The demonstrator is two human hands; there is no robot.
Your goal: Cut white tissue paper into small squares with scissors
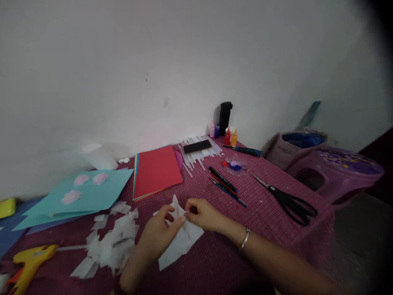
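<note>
Two bare hands work over a sheet of thin white paper (181, 243), which lies at the near middle of a table spread with a red checked cloth (202, 262). The right hand (204, 214), with a silver bangle (245, 237) at its wrist, grasps a raised fold of the sheet between thumb and bent forefinger. The left hand (160, 230) has curled fingers and its thumb laid against the same fold, close to the right fingertips; whether its fingers close on the paper cannot be told.

Left of the sheet: a loose heap of small white paper pieces (112, 246), with a yellow glue gun (33, 260) beside it, and, farther back, light blue sheets (104, 190) bearing three pale pink tufts (71, 197). Behind the hands: a stack of coloured sheets, red uppermost (158, 172), and, to its right, white strips (199, 157) with a black phone (197, 146) resting across them.

Right of the sheet: dark pens (223, 179), a clear dish (242, 167) holding red, lilac and blue paint, and open black-handled scissors (287, 199). Near the wall, small paint bottles (233, 138) stand by an upright black object (225, 119). Beyond the table's right edge: a pink stool (316, 164) and a sack (284, 148).
</note>
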